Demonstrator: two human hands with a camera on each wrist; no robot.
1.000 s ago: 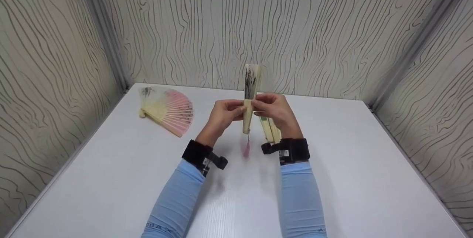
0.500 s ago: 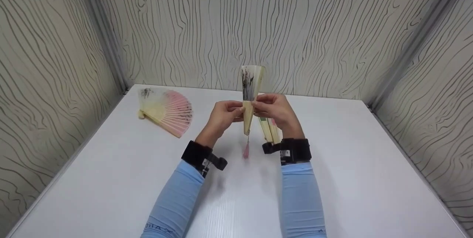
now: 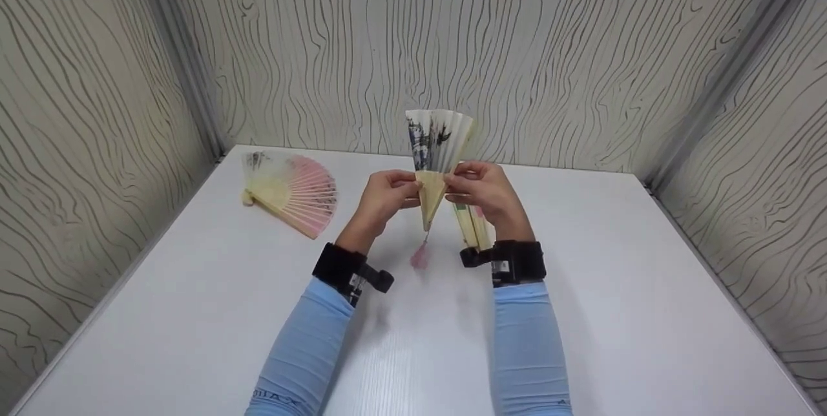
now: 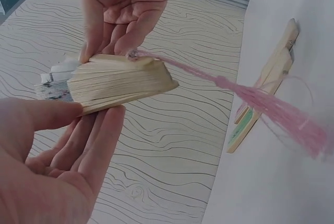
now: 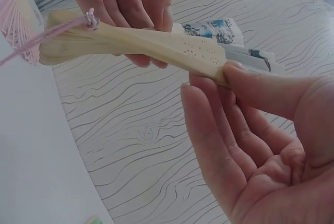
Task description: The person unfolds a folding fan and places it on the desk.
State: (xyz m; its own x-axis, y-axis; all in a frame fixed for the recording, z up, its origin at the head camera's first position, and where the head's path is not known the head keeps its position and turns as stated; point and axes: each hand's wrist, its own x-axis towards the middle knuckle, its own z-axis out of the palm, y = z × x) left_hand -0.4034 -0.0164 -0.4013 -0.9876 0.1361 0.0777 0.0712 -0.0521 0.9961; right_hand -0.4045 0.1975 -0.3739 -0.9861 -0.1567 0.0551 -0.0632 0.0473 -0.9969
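A partly spread folding fan (image 3: 431,187) with a dark painted pattern on white is held up above the table, pivot end down. My left hand (image 3: 382,199) pinches its left edge between thumb and fingers; my right hand (image 3: 486,193) pinches the right edge. From the pivot hangs a pink tassel (image 3: 420,256), which crosses the left wrist view as a pink tassel (image 4: 282,114). In the right wrist view the fan's outer rib (image 5: 203,57) shows small cut-out holes under my right thumb.
An open pink and white fan (image 3: 294,193) lies on the white table (image 3: 194,312) at the back left. Folded fans (image 3: 475,228) with green and pink parts lie partly hidden beneath my right hand and wrist. Patterned walls (image 3: 413,48) stand behind and at both sides.
The held fan has spread from a narrow bundle to a wider wedge, showing more of its painting. My left hand has shifted slightly left, and the tassel has swung left.
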